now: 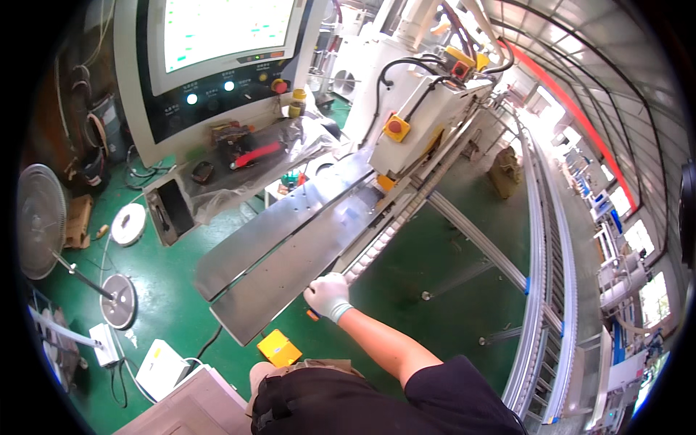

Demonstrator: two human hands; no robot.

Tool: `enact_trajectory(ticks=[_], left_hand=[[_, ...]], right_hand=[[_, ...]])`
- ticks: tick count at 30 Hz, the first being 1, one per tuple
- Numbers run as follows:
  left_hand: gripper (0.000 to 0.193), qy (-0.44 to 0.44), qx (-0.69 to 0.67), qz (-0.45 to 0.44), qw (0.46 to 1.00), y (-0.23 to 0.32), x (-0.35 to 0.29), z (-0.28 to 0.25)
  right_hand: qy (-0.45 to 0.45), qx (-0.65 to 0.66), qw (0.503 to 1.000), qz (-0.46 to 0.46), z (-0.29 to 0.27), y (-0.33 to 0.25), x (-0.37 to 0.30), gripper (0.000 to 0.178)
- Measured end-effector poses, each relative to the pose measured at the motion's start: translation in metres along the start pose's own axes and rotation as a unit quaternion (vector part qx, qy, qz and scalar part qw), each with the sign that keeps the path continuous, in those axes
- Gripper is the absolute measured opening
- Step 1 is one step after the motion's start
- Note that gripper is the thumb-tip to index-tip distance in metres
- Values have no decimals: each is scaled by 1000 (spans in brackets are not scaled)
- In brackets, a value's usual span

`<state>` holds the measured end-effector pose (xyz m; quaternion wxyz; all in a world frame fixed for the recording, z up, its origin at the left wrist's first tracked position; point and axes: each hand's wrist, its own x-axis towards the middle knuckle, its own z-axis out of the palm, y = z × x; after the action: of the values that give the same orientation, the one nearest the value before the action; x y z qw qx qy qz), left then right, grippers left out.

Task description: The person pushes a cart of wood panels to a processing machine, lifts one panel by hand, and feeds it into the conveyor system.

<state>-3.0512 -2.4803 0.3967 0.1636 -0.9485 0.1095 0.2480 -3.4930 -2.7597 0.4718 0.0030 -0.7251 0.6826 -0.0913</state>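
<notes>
Gloved hand (328, 294) rests on metal table (290, 246) — its near edge.

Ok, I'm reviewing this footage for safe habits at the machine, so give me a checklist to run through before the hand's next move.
1. Glove on the right hand: ok, a white glove covers it.
2. Hand placement: the right hand rests at the near edge of the metal table, beside the roller track; ok.
3. Left hand: not in view; cannot tell.
4. Red stop button on the white machine head: unobstructed; ok.
5. Yellow box on the green floor by the person's feet: possible trip point; not ok.
6. Control screen: lit; status cannot tell.
</notes>
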Motion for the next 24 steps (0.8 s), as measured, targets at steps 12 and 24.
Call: enact_trajectory(ticks=[12, 24], left_hand=[[123, -163, 30, -11, 986, -59, 37, 5], [97, -113, -118, -57, 985, -54, -4, 39]], right_hand=[[104, 93, 989, -42, 6, -10, 8, 29], [62, 2, 993, -96, 2, 14, 18, 37]])
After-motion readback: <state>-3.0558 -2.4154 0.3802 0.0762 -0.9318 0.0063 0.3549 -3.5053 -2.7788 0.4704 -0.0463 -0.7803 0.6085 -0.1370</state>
